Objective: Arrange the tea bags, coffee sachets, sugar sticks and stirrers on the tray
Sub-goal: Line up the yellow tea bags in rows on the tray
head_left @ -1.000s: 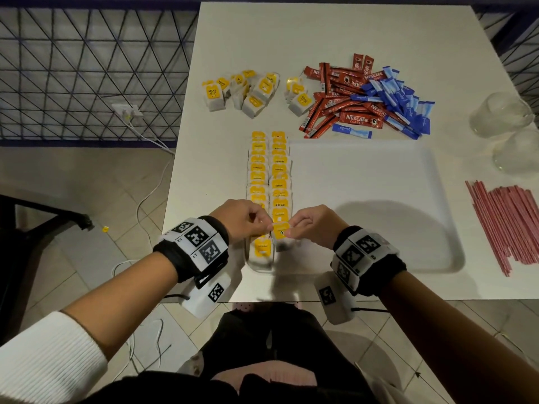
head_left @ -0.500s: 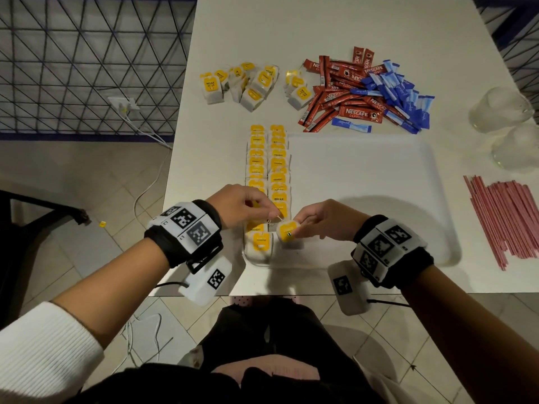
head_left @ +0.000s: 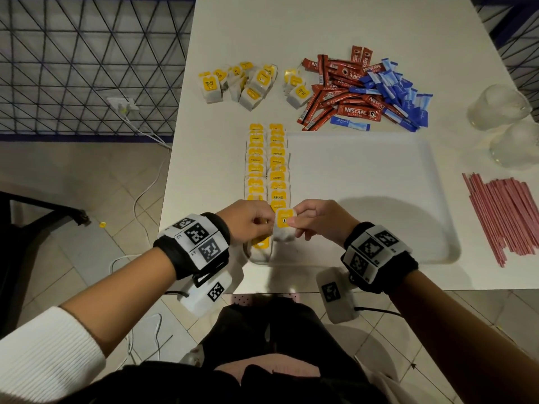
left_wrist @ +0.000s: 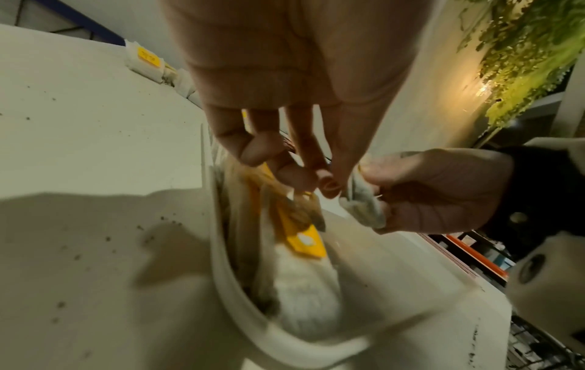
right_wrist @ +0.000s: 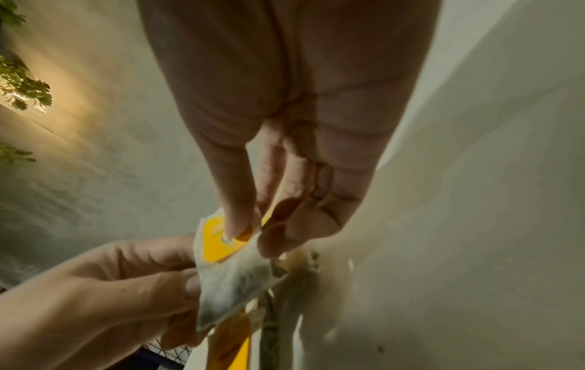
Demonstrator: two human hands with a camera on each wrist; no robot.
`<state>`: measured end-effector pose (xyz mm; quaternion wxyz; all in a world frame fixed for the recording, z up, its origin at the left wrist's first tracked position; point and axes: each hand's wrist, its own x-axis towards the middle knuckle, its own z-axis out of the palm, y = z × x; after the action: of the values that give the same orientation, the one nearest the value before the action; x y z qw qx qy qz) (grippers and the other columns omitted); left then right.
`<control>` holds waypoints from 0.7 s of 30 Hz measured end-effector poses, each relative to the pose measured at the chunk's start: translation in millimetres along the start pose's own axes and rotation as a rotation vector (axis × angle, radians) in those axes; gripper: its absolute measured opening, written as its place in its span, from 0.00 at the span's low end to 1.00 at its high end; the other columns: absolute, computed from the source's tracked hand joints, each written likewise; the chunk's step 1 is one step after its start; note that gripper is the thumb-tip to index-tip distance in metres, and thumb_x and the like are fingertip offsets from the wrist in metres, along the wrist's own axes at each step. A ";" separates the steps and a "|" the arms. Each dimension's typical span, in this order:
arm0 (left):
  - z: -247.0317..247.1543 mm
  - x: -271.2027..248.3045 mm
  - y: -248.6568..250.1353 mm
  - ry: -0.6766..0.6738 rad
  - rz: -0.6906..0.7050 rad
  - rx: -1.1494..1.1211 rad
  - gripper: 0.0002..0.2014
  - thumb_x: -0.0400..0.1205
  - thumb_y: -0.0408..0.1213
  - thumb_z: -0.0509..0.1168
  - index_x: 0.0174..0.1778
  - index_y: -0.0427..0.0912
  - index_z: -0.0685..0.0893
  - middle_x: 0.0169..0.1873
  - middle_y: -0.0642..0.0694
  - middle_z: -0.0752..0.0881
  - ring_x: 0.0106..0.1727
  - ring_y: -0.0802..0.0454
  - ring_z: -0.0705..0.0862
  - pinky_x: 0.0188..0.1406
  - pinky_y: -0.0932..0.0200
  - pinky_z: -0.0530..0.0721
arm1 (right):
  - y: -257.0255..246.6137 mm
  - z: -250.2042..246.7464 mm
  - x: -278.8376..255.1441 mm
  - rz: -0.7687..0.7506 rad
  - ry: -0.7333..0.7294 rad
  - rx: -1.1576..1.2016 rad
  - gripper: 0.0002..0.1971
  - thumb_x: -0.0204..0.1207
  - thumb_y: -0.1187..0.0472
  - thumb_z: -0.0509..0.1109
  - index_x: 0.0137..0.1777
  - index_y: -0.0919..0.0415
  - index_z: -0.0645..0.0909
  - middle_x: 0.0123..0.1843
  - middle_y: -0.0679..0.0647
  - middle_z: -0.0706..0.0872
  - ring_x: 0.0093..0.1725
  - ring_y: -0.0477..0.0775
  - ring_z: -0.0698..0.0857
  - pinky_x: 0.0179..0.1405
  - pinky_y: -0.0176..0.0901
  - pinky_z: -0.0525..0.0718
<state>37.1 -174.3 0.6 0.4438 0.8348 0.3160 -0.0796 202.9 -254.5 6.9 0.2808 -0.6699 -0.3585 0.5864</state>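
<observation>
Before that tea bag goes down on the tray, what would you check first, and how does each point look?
1. Held tea bag gripped by right hand: ok.
2. Left hand touching the bag: ok; what else it pinches: cannot tell.
3. Bare space on tray at the near end of the right row: ok.
4. Rows straight: ok.
5. Bag's yellow label facing up: ok.
6. Loose tea bags remaining: ok.

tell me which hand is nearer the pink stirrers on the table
Right. The right hand is over the tray's near-left part, pinching a tea bag, with the stirrers off to its right past the tray's edge. The left hand sits further left.
</observation>
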 end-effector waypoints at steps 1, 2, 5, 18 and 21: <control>0.6 -1.0 1.7 -0.038 -0.029 0.033 0.09 0.80 0.35 0.66 0.50 0.32 0.85 0.45 0.47 0.79 0.51 0.47 0.79 0.53 0.62 0.73 | 1.8 1.7 0.7 0.000 0.000 0.020 0.05 0.75 0.70 0.70 0.39 0.64 0.78 0.30 0.59 0.81 0.23 0.44 0.80 0.23 0.29 0.78; 0.7 -2.2 4.2 -0.063 -0.059 0.029 0.10 0.79 0.39 0.66 0.47 0.35 0.84 0.43 0.50 0.78 0.50 0.49 0.78 0.53 0.61 0.73 | 3.7 2.8 1.1 -0.003 -0.003 0.042 0.03 0.74 0.71 0.70 0.41 0.66 0.78 0.29 0.59 0.82 0.22 0.42 0.81 0.23 0.28 0.78; -1.3 -5.6 11.7 -0.087 -0.123 -0.065 0.13 0.79 0.46 0.66 0.31 0.44 0.80 0.36 0.55 0.74 0.45 0.52 0.76 0.53 0.58 0.73 | 5.8 3.6 1.9 -0.025 -0.025 0.101 0.08 0.74 0.72 0.69 0.52 0.66 0.78 0.24 0.52 0.83 0.22 0.42 0.82 0.24 0.30 0.81; -8.0 -10.8 4.8 -0.033 -0.145 0.032 0.13 0.80 0.46 0.66 0.54 0.44 0.88 0.36 0.50 0.76 0.45 0.51 0.76 0.52 0.60 0.72 | -0.3 9.3 10.7 -0.008 -0.116 -0.275 0.09 0.74 0.67 0.71 0.52 0.71 0.83 0.29 0.53 0.79 0.28 0.47 0.78 0.20 0.30 0.72; -15.2 -10.7 -0.8 0.114 -0.162 -0.026 0.06 0.79 0.39 0.67 0.48 0.53 0.87 0.32 0.60 0.74 0.37 0.59 0.75 0.42 0.70 0.72 | 0.3 10.3 18.0 0.000 -0.042 -0.295 0.10 0.73 0.66 0.71 0.52 0.71 0.84 0.25 0.50 0.78 0.26 0.44 0.77 0.19 0.23 0.70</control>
<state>26.0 -166.8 13.6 0.4277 0.8040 0.4082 -0.0634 193.7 -240.5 -5.5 0.1715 -0.6916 -0.4466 0.5412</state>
